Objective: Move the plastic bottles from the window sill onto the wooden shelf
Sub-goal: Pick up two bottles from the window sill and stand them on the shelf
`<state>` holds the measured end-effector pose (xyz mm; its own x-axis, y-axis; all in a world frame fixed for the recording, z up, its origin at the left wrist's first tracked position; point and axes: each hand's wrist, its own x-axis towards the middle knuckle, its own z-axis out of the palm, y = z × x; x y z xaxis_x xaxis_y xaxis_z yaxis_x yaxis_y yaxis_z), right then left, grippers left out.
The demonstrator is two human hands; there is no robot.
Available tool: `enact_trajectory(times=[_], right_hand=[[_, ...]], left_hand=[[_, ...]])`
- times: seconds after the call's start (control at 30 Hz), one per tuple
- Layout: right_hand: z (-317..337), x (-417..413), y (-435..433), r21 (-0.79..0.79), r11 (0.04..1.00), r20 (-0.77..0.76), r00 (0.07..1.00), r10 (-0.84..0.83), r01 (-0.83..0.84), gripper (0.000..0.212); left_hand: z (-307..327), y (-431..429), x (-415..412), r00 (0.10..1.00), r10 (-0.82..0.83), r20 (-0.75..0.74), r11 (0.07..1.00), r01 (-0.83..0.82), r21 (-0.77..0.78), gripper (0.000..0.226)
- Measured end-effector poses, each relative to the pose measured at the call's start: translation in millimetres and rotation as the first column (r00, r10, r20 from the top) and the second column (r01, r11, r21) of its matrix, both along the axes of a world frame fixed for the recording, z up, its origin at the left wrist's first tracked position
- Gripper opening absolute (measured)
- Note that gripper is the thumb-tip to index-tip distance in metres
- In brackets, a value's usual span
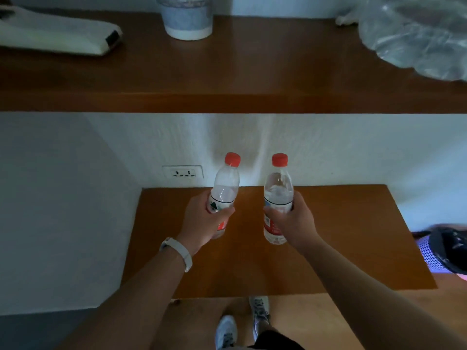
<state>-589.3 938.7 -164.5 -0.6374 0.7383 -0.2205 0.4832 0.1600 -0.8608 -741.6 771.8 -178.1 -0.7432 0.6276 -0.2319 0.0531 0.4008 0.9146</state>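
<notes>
Two clear plastic bottles with red caps and red labels are held upright side by side above a lower wooden shelf (341,248). My left hand (202,221) grips the left bottle (225,185) around its middle. My right hand (293,221) grips the right bottle (278,190) the same way. Whether the bottle bases touch the wood is hidden by my hands. An upper wooden shelf (252,72) runs across the top of the view.
On the upper shelf sit a white pouch (58,36) at left, a pale cup (187,18) in the middle and a crumpled clear plastic bag (417,39) at right. A wall socket (183,172) is behind the left bottle. A dark bag (447,251) lies at right.
</notes>
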Motion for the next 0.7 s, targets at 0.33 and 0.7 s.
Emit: enact_trajectory(times=[0.33, 0.7], right_hand=[[-54.1, -31.7, 52.1, 0.063, 0.994, 0.036, 0.996, 0.082, -0.084, 0.052], [-80.5, -69.0, 77.9, 0.078, 0.996, -0.057, 0.997, 0.044, -0.040, 0.044]], left_hand=[[-26.6, 52.3, -23.1, 1.000, -0.017, 0.016, 0.997, 0.018, -0.069, 0.053], [-61.4, 89.4, -42.1, 0.993, 0.117, -0.022, 0.989, -0.118, -0.091, 0.059]])
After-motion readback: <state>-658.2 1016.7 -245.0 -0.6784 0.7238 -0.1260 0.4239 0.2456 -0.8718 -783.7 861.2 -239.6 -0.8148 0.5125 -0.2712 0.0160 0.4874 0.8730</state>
